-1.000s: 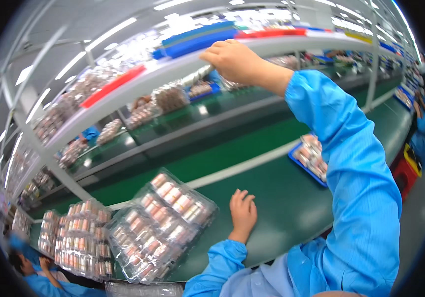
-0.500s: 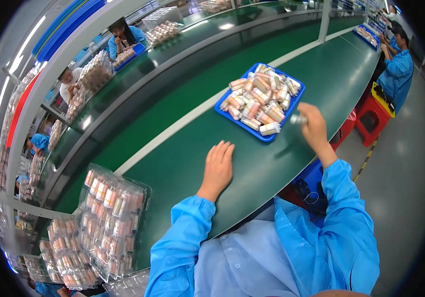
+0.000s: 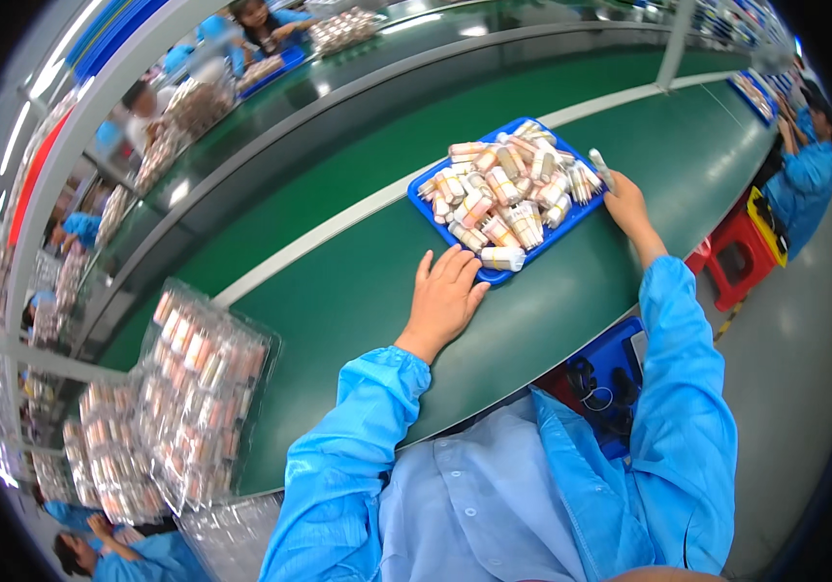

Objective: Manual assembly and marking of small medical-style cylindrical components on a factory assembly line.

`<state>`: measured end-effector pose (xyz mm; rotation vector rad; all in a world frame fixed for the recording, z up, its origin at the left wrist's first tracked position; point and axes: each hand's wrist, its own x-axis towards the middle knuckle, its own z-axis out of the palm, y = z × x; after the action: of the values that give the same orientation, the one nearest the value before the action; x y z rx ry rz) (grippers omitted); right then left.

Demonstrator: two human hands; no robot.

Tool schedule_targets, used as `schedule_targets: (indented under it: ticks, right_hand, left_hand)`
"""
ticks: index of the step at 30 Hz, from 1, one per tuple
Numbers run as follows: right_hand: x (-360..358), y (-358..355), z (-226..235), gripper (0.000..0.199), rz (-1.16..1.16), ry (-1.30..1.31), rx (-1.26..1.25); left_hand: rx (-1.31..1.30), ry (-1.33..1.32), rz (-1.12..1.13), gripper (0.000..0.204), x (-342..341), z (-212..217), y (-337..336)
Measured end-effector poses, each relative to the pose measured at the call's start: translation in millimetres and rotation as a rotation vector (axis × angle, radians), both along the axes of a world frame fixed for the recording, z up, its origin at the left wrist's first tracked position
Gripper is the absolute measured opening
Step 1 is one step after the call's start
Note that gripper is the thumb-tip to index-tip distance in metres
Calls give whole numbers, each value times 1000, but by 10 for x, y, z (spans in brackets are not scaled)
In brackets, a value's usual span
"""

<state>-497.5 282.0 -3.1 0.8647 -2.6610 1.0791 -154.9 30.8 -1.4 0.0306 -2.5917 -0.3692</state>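
A blue tray (image 3: 532, 254) on the green tabletop is heaped with short bundles (image 3: 503, 184), pale orange and white, some with thin yellow bands. My right hand (image 3: 628, 206) is closed beside the tray's right corner, gripping a slim whitish-grey stick-like piece (image 3: 601, 169) that points up and away. Its exact kind is too small to make out. My left hand (image 3: 442, 299) lies palm down with fingers spread at the tray's near left edge, beside a whitish bundle (image 3: 502, 258). Whether its fingertips touch the tray I cannot tell.
Clear plastic blister trays (image 3: 205, 388) packed with similar pieces are stacked at the left. Across a rail, co-workers in blue sit at another bench. At the right are a red stool (image 3: 734, 254) and a seated person (image 3: 808, 184). A blue bin (image 3: 620, 369) sits below the table edge.
My left hand has moved forward to the tray's near edge and spread its fingers. My right hand has risen slightly to the tray's right corner, its piece now upright. The view has shifted a little.
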Motion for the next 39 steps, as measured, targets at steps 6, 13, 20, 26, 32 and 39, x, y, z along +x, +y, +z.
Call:
schedule_targets:
  ticks: [6, 13, 20, 26, 32, 39]
  right_hand:
    - [1171, -297, 65, 41, 312, 211, 21]
    - [2169, -1019, 58, 44, 546, 315, 66]
    - [2520, -1334, 16, 48, 603, 422, 82]
    - [2534, -1438, 109, 41, 670, 364, -32]
    - [2952, -1662, 740, 14, 771, -182, -501]
    - [3647, -2249, 170, 25, 1028, -9, -195]
  left_hand:
    - [48, 67, 326, 31, 857, 1, -544]
    - [212, 318, 561, 32, 1713, -160, -1014]
    - [214, 221, 332, 44, 2242, -7, -1149]
    - [187, 294, 448, 47, 2298, -40, -1280]
    - [80, 484, 367, 45, 2329, 162, -1089]
    - [237, 125, 186, 49, 2261, 163, -793]
